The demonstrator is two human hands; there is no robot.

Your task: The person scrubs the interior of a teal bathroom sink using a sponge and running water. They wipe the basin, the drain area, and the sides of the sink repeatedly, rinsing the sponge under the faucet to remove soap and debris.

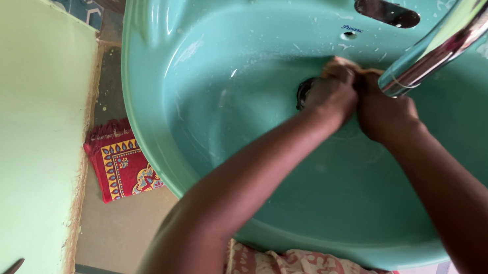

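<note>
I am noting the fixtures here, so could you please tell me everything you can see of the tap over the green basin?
The tap is a shiny, chrome-looking metal spout, smooth and rounded, reflecting its surroundings. It slants down from the upper right edge of the view to an outlet over the bowl of the glossy green basin. A metal fitting sits on the basin's back ledge beside it. Its outlet lies just above the right hand, which is pressed against the left hand; whether they touch it is unclear. No running water is discernible.
</note>
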